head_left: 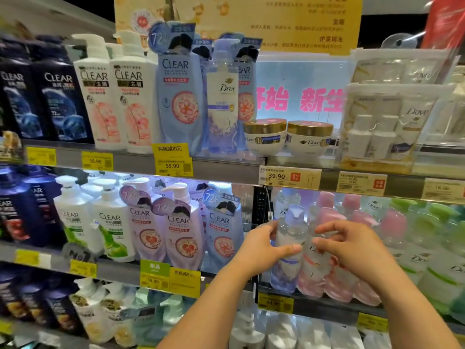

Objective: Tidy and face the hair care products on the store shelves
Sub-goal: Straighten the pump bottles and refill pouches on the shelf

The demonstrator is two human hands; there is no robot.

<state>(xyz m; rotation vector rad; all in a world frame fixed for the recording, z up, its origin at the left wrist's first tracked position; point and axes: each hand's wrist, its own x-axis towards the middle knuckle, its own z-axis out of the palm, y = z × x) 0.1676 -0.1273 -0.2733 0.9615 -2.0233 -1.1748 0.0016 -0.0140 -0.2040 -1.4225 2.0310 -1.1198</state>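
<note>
A: The left hand [264, 248] grasps the purple bottle [289, 250] on the middle shelf [314, 302], lower right of centre. What could slip?

B: The right hand [352, 245] curls round the pink bottle [314, 268] touching it. The bottles stand packed; turning one probably drags its neighbour, and the front row could tip off the edge.

Lit metal store shelving [221, 170] beneath a yellow sign [289, 18].
</note>
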